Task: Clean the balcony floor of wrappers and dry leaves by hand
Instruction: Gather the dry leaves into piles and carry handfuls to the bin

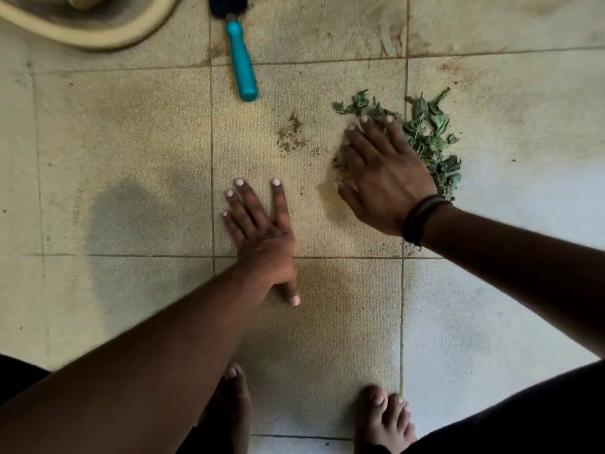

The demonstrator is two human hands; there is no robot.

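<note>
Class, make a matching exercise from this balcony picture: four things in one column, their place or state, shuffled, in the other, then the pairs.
1. left hand
2. right hand
3. teal-handled garden tool
4. patch of brown soil crumbs

A. lies at the top, untouched
B. flat on bare tile, fingers spread
C. between the hands, on the tile
D. rests on the pile of green dry leaves

Pairs: 1-B, 2-D, 3-A, 4-C

The right hand (384, 178) lies over the near edge of the dry leaves (435, 139), hiding those beneath its palm, and its fingertips blur. Far beyond the left hand (262, 231), the teal-handled trowel (240, 57) loses its dark blade at the top edge, as does the beige basin (98, 37).
</note>
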